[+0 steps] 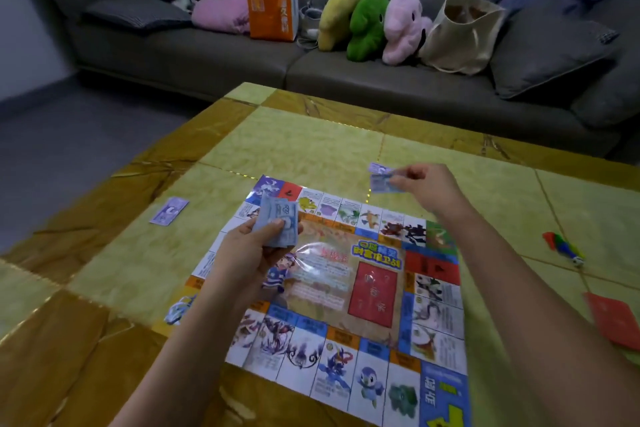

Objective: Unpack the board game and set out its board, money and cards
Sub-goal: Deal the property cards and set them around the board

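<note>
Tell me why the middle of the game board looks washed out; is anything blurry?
Head view: glare whitens the centre of the board; notes in the left hand and a note in the right hand are motion-blurred; the sofa behind looks dim.

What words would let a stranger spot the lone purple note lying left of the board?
Start at the yellow-and-gold table, where a colourful game board is spread. Off the board's far left corner, a purple note lies flat on the tabletop. Unlike the blue notes gripped in the left hand and the second purple note near the right hand, it lies alone, untouched.
</note>
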